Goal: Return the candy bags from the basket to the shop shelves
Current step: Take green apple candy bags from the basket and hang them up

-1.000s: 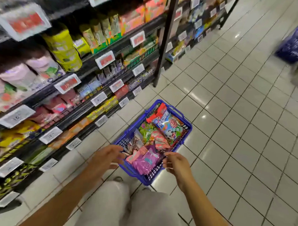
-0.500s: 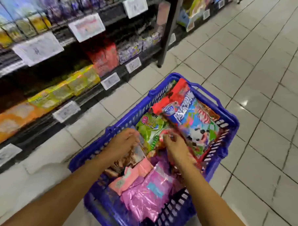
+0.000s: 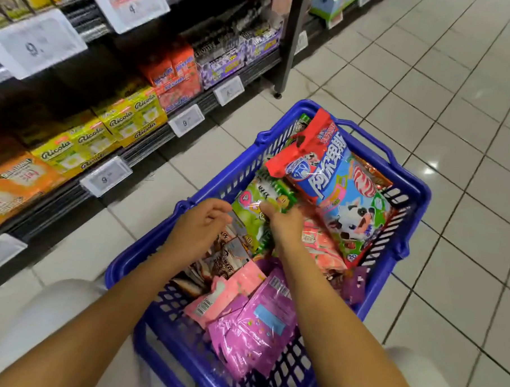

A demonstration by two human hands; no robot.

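Hands [image 3: 198, 229] [image 3: 281, 223] grip glossy green bag [image 3: 253, 210], slatted basket [image 3: 407, 217].

Single head-worn view, wide-angle, looking forward and steeply down from close above a blue basket [image 3: 417, 197] that fills the near centre of the frame. The optical axis faces along the aisle: shop shelves [image 3: 151, 142] run along the left edge from near to far, and tiled floor [image 3: 428, 84] occupies the right and far field. Both forearms enter from the bottom edge; there is no second view to overlap.
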